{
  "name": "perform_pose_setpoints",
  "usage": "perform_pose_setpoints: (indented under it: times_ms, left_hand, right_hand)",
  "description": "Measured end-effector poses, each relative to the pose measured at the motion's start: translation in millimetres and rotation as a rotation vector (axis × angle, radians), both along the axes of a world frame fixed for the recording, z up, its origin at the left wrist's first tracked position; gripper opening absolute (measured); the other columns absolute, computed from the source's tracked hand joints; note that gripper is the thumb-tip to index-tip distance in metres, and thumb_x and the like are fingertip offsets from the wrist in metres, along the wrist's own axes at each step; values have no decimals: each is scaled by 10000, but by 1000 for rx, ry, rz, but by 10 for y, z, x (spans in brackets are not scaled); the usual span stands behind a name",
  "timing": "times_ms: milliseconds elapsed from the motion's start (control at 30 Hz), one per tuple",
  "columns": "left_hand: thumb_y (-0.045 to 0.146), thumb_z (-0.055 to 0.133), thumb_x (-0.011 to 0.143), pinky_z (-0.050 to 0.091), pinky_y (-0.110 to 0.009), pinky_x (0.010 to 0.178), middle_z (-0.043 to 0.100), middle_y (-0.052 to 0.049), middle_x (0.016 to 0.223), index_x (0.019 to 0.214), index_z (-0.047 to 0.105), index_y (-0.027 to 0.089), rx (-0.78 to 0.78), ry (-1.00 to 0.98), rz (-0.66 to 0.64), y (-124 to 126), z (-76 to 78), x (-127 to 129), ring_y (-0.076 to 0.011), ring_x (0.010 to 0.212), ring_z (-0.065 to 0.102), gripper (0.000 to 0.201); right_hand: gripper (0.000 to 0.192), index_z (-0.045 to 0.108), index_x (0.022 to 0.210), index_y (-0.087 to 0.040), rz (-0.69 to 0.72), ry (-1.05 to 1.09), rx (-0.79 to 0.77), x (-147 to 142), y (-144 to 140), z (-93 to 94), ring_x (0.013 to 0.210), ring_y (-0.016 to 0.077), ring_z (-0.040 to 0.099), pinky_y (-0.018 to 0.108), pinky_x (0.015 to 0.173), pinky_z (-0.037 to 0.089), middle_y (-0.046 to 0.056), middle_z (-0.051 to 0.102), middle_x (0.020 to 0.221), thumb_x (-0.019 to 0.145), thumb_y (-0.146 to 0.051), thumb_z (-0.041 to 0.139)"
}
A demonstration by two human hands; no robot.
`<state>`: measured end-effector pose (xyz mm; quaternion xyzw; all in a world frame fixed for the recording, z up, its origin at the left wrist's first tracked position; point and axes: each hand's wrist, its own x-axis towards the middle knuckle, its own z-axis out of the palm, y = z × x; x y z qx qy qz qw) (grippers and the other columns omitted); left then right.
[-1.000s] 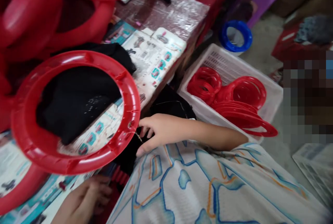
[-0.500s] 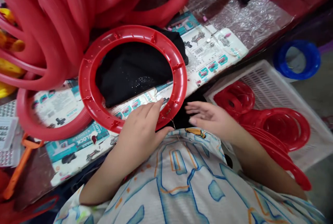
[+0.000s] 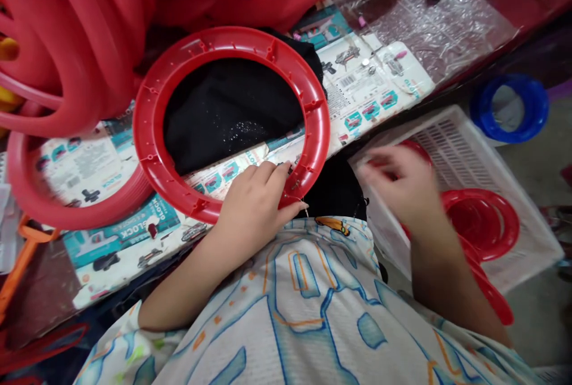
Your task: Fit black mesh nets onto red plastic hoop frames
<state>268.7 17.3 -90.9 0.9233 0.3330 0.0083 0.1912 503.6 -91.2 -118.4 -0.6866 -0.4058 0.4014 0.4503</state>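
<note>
My left hand [image 3: 254,200] grips the near edge of a red plastic ring [image 3: 149,152], with the thumb at its rim and fingers over it. The ring's ribbed, hollow side faces up. A thin pale strand [image 3: 305,206] dangles by that thumb. Inside the ring shows black cloth [image 3: 232,108] lying on a printed cardboard sheet [image 3: 357,90]. Off to the right, my right hand [image 3: 400,185] is raised over the near side of a white plastic basket [image 3: 531,218]. Motion smears its fingers, so what they hold, if anything, cannot be made out.
Large red hoops [image 3: 71,33] are piled at the table's upper left, and another hoop [image 3: 84,215] lies on the cardboard. An orange plastic piece [image 3: 22,260] is at the left edge. Red rings [image 3: 509,224] sit in the basket. A blue ring [image 3: 531,108] stands beyond it.
My right hand has moved right, away from the ring, to over the basket. My left hand keeps its hold on the ring. The view has shifted slightly.
</note>
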Motion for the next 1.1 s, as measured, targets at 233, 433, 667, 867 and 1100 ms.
perform_pose_setpoints:
  times_ms: [233,433,667,867,1100]
  left_hand:
    - [245,635,870,517,-446,893,619,-127,1034,1129,609,121,-32,-1,25,-29,38,34,-308,1001,607,288]
    - [208,619,879,547,-423,855,639,-138,1123,1173,593,112,-122,12,23,-35,131,12,-296,1003,637,310]
    - [298,586,950,550,-391,882,652,-110,1084,1204,646,116,-270,-57,17,-8,122,9,-246,984,646,317]
    - [223,451,991,527,-381,823,681,-95,941,1087,730,127,-283,-120,136,-1,73,33,-228,882,657,310]
    - [290,505,945,476,-361,716,696,-75,851,1015,779,171,-256,-135,238,-7,68,74,-235,796,657,306]
  right_hand:
    - [98,731,903,-206,417,-47,-240,-743,139,187,691,162,662,298,663,480,17,744,793,879,-265,656]
    - [147,740,920,-183,395,-403,109,-599,131,285,712,149,622,284,661,469,37,700,818,927,-199,594]
    - [219,756,895,-86,434,-700,415,-535,382,260,751,182,628,318,713,514,79,666,784,958,-200,580]
    - [125,756,871,-89,383,-708,406,-495,563,204,747,178,672,301,703,523,68,703,803,904,-157,657]
    - [72,727,803,-125,338,-699,435,-484,556,129,687,137,632,264,647,492,27,679,738,866,-159,714]
